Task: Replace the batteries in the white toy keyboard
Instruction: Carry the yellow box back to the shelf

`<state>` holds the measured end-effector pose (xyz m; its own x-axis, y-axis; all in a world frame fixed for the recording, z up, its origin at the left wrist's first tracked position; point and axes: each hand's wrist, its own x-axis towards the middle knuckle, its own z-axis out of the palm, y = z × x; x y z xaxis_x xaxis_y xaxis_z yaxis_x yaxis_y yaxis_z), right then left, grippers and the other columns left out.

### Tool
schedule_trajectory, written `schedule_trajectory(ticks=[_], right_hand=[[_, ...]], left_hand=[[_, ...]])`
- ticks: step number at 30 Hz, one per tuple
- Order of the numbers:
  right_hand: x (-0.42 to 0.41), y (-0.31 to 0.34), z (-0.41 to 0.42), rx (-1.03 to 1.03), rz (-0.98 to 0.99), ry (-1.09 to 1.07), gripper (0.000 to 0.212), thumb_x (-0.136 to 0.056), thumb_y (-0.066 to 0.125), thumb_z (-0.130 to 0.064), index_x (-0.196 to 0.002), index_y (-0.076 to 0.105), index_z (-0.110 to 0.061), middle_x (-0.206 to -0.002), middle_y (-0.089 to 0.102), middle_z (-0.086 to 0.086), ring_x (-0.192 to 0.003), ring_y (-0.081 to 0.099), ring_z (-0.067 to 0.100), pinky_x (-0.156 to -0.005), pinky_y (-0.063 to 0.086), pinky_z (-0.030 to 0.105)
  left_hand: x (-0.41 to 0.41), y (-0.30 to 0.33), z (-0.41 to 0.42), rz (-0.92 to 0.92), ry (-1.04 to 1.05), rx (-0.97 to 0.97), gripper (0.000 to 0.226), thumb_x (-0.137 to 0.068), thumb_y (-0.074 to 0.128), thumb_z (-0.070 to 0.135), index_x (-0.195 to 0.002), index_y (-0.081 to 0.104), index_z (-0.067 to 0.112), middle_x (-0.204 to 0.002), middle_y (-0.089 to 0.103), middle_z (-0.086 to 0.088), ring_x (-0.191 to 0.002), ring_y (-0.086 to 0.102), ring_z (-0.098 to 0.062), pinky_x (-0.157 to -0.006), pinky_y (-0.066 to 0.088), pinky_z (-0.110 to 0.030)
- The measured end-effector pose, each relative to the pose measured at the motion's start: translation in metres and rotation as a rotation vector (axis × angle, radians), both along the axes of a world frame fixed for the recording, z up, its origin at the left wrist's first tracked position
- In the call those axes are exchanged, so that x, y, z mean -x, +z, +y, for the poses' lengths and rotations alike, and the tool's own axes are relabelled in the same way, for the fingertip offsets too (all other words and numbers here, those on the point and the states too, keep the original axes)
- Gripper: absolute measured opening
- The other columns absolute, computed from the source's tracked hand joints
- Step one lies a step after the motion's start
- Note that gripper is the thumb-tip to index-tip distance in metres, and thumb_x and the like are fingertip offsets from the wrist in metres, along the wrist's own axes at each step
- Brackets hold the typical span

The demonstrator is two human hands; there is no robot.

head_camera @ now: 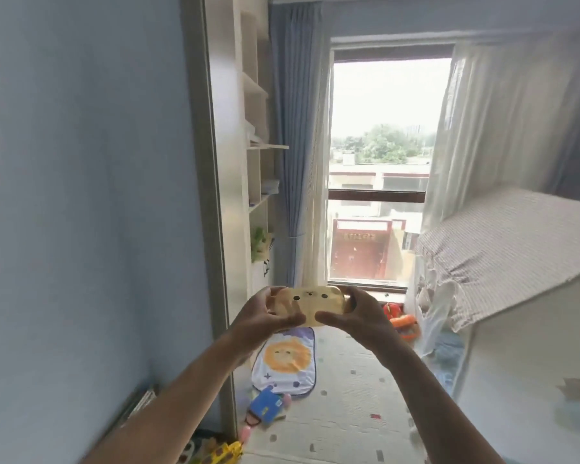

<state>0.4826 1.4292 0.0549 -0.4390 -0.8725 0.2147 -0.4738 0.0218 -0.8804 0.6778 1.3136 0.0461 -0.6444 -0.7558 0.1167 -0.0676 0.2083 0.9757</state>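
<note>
Toy (310, 304): pale, face-printed, held up just below the window (382, 162); whether it is the keyboard, cannot tell.
Left hand (265, 316): clasped on toy's left end.
Right hand (352, 316): clasped on right end.
Axis: long side runs left-right, printed face toward wearer.
Progress: early by judgement; no open compartment or batteries visible.

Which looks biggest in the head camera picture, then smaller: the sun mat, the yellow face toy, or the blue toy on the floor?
1. Sun mat, the largest.
2. Yellow face toy, held in the left hand and right hand; it is nearer the camera, so its look may flatter it.
3. Blue toy, the smallest.
</note>
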Motion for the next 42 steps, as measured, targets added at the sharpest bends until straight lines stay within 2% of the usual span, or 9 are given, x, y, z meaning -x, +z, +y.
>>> schedule_trajectory(ticks=[4,11,14,18,21,30,34,38,42], right_hand=[[0.076,-0.008,-0.035,-0.024,0.006,-0.026,0.074,-0.052,0.094,-0.042,-0.114,0.063,-0.018,-0.100,0.073,0.003,-0.092,0.072,0.021,-0.081,0.062,0.042],[0.179,-0.023,-0.132,-0.007,0.068,-0.074,0.067,-0.059,0.094,-0.036,-0.116,0.063,-0.019,-0.097,0.074,0.000,-0.083,0.071,0.014,-0.071,0.060,0.028],[0.221,-0.022,-0.192,0.016,0.079,-0.089,0.060,-0.063,0.093,-0.031,-0.113,0.062,-0.022,-0.098,0.075,-0.003,-0.085,0.073,0.013,-0.076,0.062,0.031],[0.275,-0.010,-0.273,0.068,0.058,-0.101,0.051,-0.069,0.091,-0.025,-0.107,0.057,-0.029,-0.089,0.069,-0.014,-0.076,0.067,-0.004,-0.062,0.050,0.008],[0.315,-0.006,-0.329,0.080,0.029,-0.105,0.048,-0.072,0.089,-0.020,-0.106,0.056,-0.028,-0.078,0.063,-0.014,-0.059,0.061,-0.015,-0.054,0.043,0.003],[0.477,-0.021,-0.530,0.105,0.052,-0.001,0.064,-0.068,0.091,-0.033,-0.123,0.063,-0.017,-0.077,0.063,-0.013,-0.060,0.059,-0.001,-0.052,0.043,0.009],[0.541,-0.018,-0.626,0.081,0.014,0.125,0.053,-0.070,0.090,-0.026,-0.115,0.063,-0.020,-0.080,0.065,-0.012,-0.061,0.061,-0.013,-0.054,0.046,0.008],[0.580,-0.009,-0.720,0.053,0.014,0.241,0.052,-0.067,0.091,-0.030,-0.111,0.063,-0.025,-0.094,0.072,-0.009,-0.082,0.069,0.003,-0.063,0.054,0.015],[0.610,-0.005,-0.813,0.056,0.006,0.323,0.046,-0.064,0.091,-0.035,-0.102,0.066,-0.032,-0.091,0.074,-0.012,-0.082,0.070,0.006,-0.074,0.058,0.024]], left_hand=[[0.073,-0.007,-0.040,-0.007,-0.049,0.011,0.081,-0.065,0.094,0.031,-0.133,0.053,0.016,-0.124,0.068,-0.007,-0.108,0.071,-0.026,-0.092,0.061,-0.042],[0.190,-0.024,-0.147,0.000,-0.094,0.025,0.074,-0.072,0.091,0.023,-0.134,0.052,0.013,-0.123,0.066,-0.011,-0.109,0.068,-0.027,-0.087,0.062,-0.034],[0.238,-0.029,-0.211,0.013,-0.106,0.019,0.074,-0.074,0.089,0.019,-0.136,0.050,0.009,-0.122,0.065,-0.014,-0.105,0.069,-0.028,-0.082,0.062,-0.031],[0.302,-0.021,-0.296,0.020,-0.111,0.003,0.074,-0.076,0.086,0.017,-0.139,0.048,0.007,-0.122,0.065,-0.015,-0.103,0.068,-0.025,-0.075,0.058,-0.023],[0.345,-0.013,-0.353,0.011,-0.114,0.000,0.074,-0.077,0.086,0.017,-0.139,0.047,0.007,-0.122,0.065,-0.014,-0.103,0.069,-0.025,-0.076,0.059,-0.023],[0.487,-0.020,-0.527,0.004,-0.004,0.010,0.076,-0.077,0.086,0.014,-0.141,0.045,0.007,-0.122,0.064,-0.012,-0.104,0.069,-0.022,-0.078,0.060,-0.024],[0.539,-0.018,-0.604,0.024,0.135,-0.018,0.081,-0.065,0.092,0.024,-0.134,0.051,0.012,-0.120,0.067,-0.011,-0.108,0.068,-0.026,-0.087,0.061,-0.034],[0.568,-0.012,-0.674,0.025,0.265,-0.039,0.082,-0.063,0.093,0.027,-0.133,0.052,0.013,-0.120,0.068,-0.009,-0.107,0.069,-0.023,-0.078,0.058,-0.026],[0.592,-0.005,-0.745,0.001,0.394,0.028,0.093,-0.052,0.096,0.050,-0.130,0.056,0.020,-0.118,0.070,-0.004,-0.109,0.069,-0.023,-0.090,0.060,-0.037]])
